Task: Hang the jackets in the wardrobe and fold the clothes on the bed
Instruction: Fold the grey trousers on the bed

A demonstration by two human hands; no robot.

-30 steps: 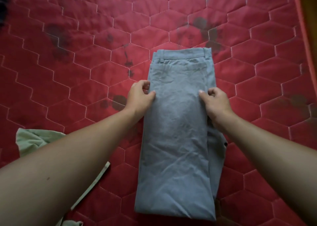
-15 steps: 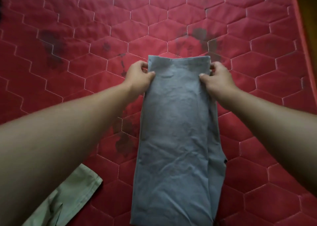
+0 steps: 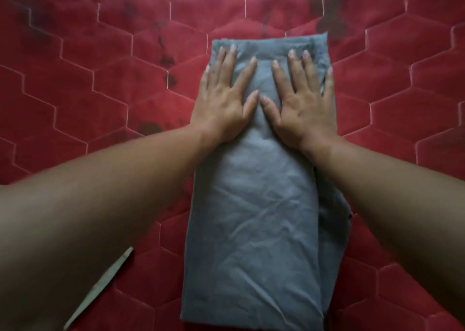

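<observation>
I am pressing my left hand (image 3: 224,99) and right hand (image 3: 305,101), fingers spread flat and gripping nothing, on the far end of the grey trousers (image 3: 251,217), lying doubled lengthwise on the red quilted bed (image 3: 100,84). I am judging further folds remain, and a pale green garment (image 3: 105,280) is waiting nearby.

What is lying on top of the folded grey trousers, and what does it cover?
Both hands lie flat on the far end of the grey trousers: left hand, right hand, fingers spread. The cloth under the palms is hidden; nothing else rests on them.
</observation>
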